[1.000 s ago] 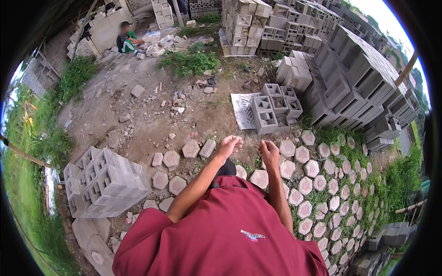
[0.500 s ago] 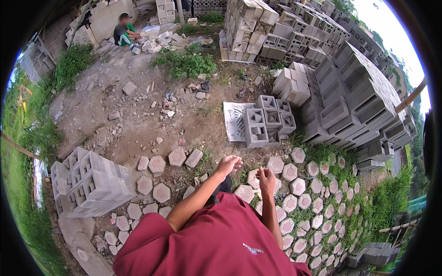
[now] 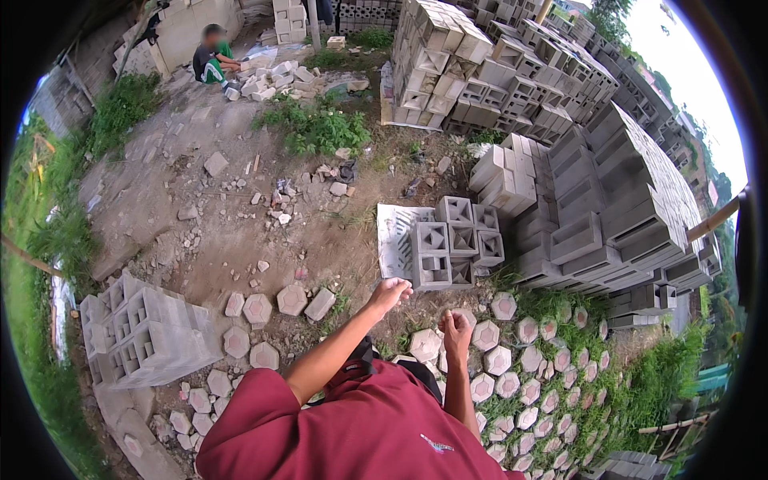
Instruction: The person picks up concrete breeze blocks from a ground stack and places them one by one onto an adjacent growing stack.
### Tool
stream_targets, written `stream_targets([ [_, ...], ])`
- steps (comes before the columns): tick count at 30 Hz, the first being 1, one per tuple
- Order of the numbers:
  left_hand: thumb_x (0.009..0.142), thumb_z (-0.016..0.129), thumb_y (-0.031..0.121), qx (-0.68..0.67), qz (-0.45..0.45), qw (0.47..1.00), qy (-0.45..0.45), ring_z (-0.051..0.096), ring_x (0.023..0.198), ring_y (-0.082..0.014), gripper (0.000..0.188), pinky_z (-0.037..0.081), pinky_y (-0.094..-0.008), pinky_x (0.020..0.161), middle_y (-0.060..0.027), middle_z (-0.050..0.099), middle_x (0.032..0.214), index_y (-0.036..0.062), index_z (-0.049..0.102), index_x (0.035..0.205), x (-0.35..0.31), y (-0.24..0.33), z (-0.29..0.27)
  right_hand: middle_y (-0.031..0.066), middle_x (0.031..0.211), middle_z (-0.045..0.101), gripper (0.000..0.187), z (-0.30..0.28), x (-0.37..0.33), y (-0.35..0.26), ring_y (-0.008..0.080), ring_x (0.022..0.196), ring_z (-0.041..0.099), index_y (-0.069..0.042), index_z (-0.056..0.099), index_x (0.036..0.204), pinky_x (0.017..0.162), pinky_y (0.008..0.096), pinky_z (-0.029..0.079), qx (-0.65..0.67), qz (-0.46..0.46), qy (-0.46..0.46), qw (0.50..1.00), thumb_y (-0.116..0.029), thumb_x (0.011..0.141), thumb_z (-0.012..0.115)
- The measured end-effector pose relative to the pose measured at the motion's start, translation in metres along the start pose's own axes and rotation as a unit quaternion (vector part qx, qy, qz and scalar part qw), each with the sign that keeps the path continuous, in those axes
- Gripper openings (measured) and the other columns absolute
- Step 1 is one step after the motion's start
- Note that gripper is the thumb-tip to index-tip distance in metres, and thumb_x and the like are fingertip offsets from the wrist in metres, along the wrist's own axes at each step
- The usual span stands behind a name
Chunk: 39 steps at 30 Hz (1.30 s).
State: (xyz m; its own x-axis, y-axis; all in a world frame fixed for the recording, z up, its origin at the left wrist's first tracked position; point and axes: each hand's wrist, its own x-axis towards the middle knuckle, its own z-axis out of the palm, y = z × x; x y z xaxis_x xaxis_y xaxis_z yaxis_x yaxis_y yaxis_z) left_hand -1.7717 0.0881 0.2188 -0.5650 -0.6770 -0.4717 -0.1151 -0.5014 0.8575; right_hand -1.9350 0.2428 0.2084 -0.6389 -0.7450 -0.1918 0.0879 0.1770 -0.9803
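My left hand [image 3: 390, 295] is held out in front of my body with its fingers curled together. It appears just below the near edge of a small cluster of grey hollow concrete blocks [image 3: 433, 270]. A little lower and to the right is my right hand [image 3: 457, 329], its fingers also bent inward, over hexagonal paving stones [image 3: 485, 335]. The hands are apart from each other. Whether either one has something small in it is hidden by the fingers. Neither hand visibly touches the blocks, which stand partly on a white printed sheet [image 3: 394, 254].
Tall stacks of concrete blocks [image 3: 668, 212] rise at the right, with another stack [image 3: 172, 336] at the left. Rubble [image 3: 282, 210] and weeds [image 3: 316, 128] dot the dirt ground. A person [image 3: 211, 60] sits at the far left beside broken pieces [image 3: 280, 74].
The view has shifted forward, so the block cluster and paving stones appear lower and nearer. Both hands stay raised with curled fingers, now slightly lower in the picture.
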Motion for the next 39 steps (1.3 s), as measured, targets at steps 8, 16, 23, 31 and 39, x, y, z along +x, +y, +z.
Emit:
stream_targets([
  [8,0.092,0.050,0.036,-0.032,-0.006,0.998,0.056,0.059,0.085,-0.0100,0.030,0.046,-0.0273,0.075,-0.0022,0.065,0.097,0.0093,0.059,0.103,0.030,-0.011,0.038,0.0039,0.076,0.060,0.023,-0.031,0.064,0.009,0.0099,0.065,0.058,0.001,0.058,0.092,0.061,0.0231,0.049,-0.004,0.029,-0.057,0.998,-0.022,0.091,0.059],
  [16,0.090,0.052,0.035,-0.134,0.018,0.975,0.177,0.061,0.081,-0.0103,0.028,0.048,-0.0273,0.068,-0.0020,0.066,0.093,0.0097,0.061,0.099,0.088,-0.035,0.131,0.0033,0.070,0.060,0.027,-0.103,0.163,-0.009,0.0097,0.065,0.057,0.001,0.057,0.080,0.061,0.0239,0.047,-0.132,-0.038,-0.207,0.969,-0.024,0.091,0.059],
  [23,0.092,0.051,0.037,-0.142,0.051,0.968,0.201,0.061,0.086,-0.0131,0.031,0.048,-0.0289,0.072,-0.0047,0.066,0.096,0.0093,0.061,0.103,0.105,-0.051,0.229,0.0041,0.073,0.060,0.019,-0.167,0.239,-0.016,0.0095,0.065,0.058,0.000,0.053,0.086,0.060,0.0233,0.048,-0.130,-0.069,-0.240,0.960,-0.018,0.091,0.059],
  [31,0.090,0.052,0.036,-0.193,0.043,0.923,0.330,0.062,0.091,-0.0176,0.036,0.049,-0.0329,0.077,-0.0088,0.065,0.102,0.0052,0.059,0.107,0.090,-0.056,0.243,0.0039,0.069,0.059,0.019,-0.179,0.251,0.009,0.0090,0.061,0.056,-0.002,0.049,0.084,0.056,0.0232,0.046,-0.079,-0.056,-0.314,0.944,-0.018,0.092,0.055],
  [39,0.092,0.050,0.034,-0.166,0.036,0.949,0.265,0.061,0.090,-0.0164,0.033,0.048,-0.0328,0.078,-0.0073,0.065,0.101,0.0065,0.059,0.108,0.152,-0.025,0.262,0.0054,0.070,0.062,0.025,-0.202,0.286,-0.011,0.0099,0.061,0.058,0.002,0.056,0.085,0.056,0.0247,0.046,-0.182,-0.090,-0.289,0.936,-0.022,0.092,0.056],
])
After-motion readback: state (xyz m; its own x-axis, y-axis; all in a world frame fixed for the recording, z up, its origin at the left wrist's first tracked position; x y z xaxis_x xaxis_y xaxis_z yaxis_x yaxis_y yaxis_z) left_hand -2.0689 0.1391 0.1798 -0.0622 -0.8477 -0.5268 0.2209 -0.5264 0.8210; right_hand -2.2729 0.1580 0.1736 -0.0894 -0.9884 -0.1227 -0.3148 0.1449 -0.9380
